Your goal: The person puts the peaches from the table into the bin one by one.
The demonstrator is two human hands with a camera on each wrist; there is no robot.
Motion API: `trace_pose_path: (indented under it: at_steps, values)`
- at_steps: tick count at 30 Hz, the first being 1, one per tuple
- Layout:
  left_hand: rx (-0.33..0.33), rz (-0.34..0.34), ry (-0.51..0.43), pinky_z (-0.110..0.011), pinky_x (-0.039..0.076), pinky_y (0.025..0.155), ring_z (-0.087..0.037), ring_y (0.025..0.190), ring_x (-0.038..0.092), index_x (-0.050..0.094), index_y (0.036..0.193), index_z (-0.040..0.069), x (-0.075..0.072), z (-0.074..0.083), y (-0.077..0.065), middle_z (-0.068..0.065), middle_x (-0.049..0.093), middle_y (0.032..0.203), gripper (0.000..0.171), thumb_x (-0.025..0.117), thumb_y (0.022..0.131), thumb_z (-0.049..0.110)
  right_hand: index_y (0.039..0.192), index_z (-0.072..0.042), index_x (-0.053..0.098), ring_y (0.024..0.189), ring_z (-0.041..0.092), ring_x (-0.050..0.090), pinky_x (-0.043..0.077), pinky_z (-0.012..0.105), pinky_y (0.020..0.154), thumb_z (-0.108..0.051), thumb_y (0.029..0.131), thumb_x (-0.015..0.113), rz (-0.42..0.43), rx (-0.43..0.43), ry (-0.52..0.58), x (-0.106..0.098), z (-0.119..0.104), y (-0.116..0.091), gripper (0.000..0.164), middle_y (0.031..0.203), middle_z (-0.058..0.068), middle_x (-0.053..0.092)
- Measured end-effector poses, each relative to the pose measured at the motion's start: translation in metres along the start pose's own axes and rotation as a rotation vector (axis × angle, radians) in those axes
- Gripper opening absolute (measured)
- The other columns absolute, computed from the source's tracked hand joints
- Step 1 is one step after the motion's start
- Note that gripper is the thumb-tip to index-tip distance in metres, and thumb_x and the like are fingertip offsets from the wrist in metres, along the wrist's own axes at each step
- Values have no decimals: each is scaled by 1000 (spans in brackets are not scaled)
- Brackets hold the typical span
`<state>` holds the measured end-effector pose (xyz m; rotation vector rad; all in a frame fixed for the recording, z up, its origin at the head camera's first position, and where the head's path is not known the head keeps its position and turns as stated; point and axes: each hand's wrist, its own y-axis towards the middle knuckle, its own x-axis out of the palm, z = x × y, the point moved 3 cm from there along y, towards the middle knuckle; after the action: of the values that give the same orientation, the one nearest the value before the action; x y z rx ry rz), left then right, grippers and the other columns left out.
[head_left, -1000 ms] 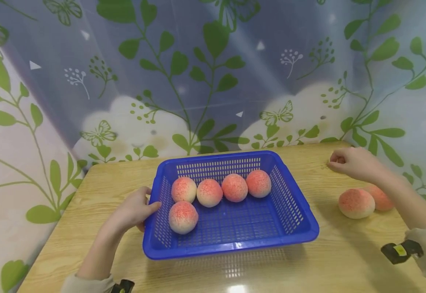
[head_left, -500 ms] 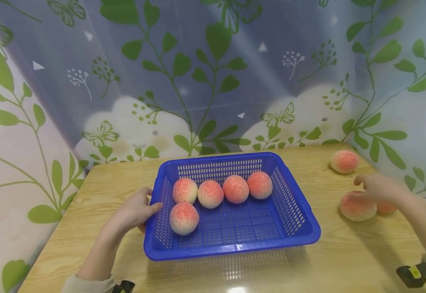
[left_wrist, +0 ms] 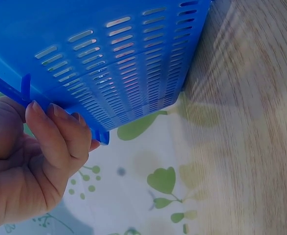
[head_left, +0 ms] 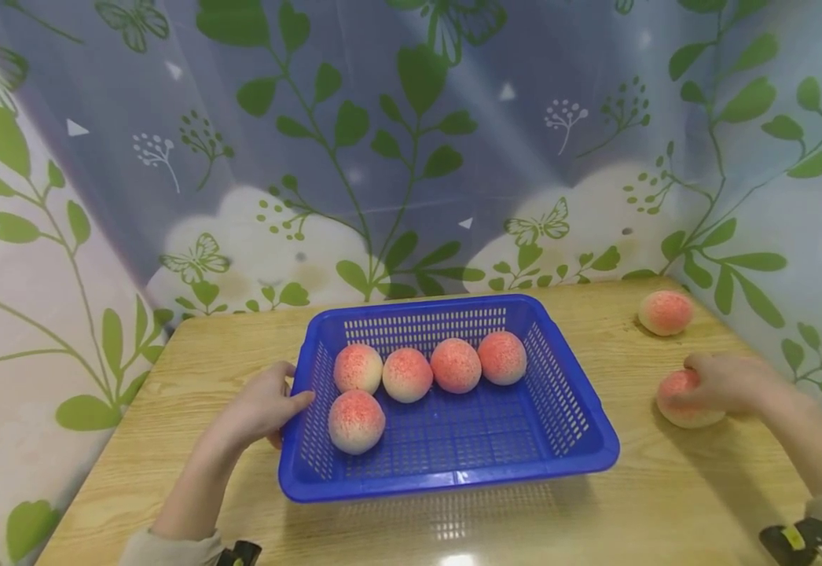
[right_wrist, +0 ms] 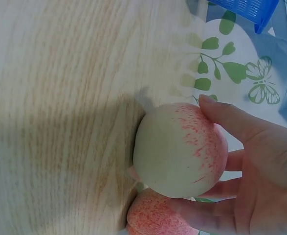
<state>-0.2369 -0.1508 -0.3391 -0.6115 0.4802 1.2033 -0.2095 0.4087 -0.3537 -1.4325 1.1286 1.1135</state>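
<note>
On a flat table point(head_left: 138, 432) with pale yellow wood grain, we see one rectangular blue plastic basket point(head_left: 446, 478), its walls pierced by many slots. Inside we count five round peaches point(head_left: 456, 365), finely speckled in pink and cream: four in a row toward twelve o'clock, the fifth between eight and nine. At the basket's nine o'clock, the left hand point(head_left: 262, 401) pinches the rim between thumb and bent fingers. At three o'clock, the right hand point(head_left: 732, 383) has its thumb and fingers around one smooth-curved peach point(right_wrist: 175, 151). In the right-wrist view, another reddish peach point(right_wrist: 155, 215) lies at its six o'clock. Between the basket's two and three o'clock, one oval peach point(head_left: 666, 313) rests apart.
</note>
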Motion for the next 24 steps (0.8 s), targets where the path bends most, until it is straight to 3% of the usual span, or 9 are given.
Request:
trace_pose_path:
  at_steps: [4,9,12,15,24]
  values:
    - [-4,7,14,-36,53,42,-19,44,59,33,124,-14,0,0,0,-15,57,68,45,53,92,11,103,12,52,71,27,56,46,35,54,-43,76,68,-31,14,69,4,-3,1,63,88,21,59]
    - [-15,8,22,-34,52,41,-19,44,58,34,124,-14,-1,1,0,-15,58,67,44,53,92,11,111,24,45,81,47,56,51,46,61,-40,76,67,-6,21,26,9,-9,4,76,96,38,54]
    - [-13,6,23,-33,52,40,-19,44,59,34,124,-14,0,2,0,-14,59,66,44,52,93,12,110,25,45,92,59,49,49,55,69,-40,73,69,16,17,-6,11,-9,5,79,98,42,51]
    - [-15,9,22,-33,52,40,-19,44,59,34,124,-13,-1,1,1,-14,59,66,44,52,93,12,109,25,44,94,61,46,48,57,69,-40,73,70,15,14,0,12,-7,6,79,98,44,50]
    - [-17,14,38,-36,53,42,-19,44,58,35,124,-13,-1,-1,1,-15,57,69,45,54,92,13,88,11,50,77,37,55,48,42,62,-35,72,72,101,-47,66,10,-6,8,54,82,21,55]
